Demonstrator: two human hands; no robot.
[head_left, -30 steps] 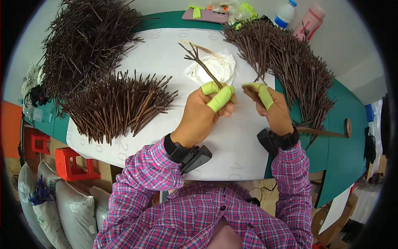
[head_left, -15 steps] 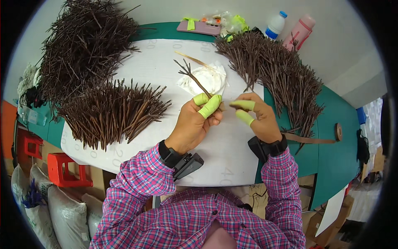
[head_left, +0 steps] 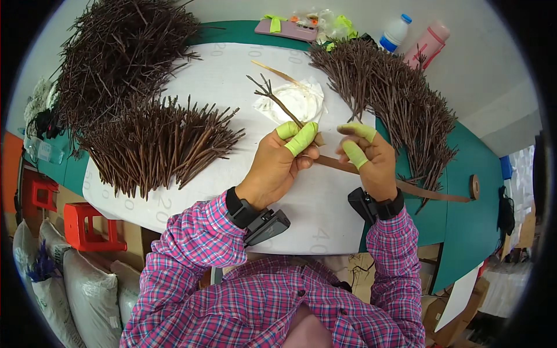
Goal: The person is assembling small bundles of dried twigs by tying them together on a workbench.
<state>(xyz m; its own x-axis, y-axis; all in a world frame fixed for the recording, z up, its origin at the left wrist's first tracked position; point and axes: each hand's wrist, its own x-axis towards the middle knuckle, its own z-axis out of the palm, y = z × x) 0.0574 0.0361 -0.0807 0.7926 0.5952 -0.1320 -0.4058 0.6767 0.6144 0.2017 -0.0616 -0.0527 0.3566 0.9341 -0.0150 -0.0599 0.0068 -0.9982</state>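
My left hand (head_left: 277,162), with yellow-green wraps on thumb and forefinger, pinches a dark brown branched twig (head_left: 283,109). The twig's forked tip points up and to the left, while its lower end is hidden by my fingers. From beside that hand, a strip of brown tape (head_left: 337,165) runs right toward the tape roll (head_left: 475,187). My right hand (head_left: 374,162) is over the strip, its wrapped thumb and forefinger apart with a gap between them. Whether its other fingers touch the tape, I cannot tell.
A bundle of twigs (head_left: 154,145) lies at the left, below a larger tangled heap (head_left: 125,64). More twigs (head_left: 394,98) are piled at the right. A white crumpled sheet (head_left: 299,103), a phone (head_left: 285,29), a white bottle (head_left: 395,33) and a pink bottle (head_left: 427,44) are farther back.
My right hand has shifted slightly right and its fingertips have moved away from my left hand. The tape strip now shows between the hands. My left hand still pinches the twig.
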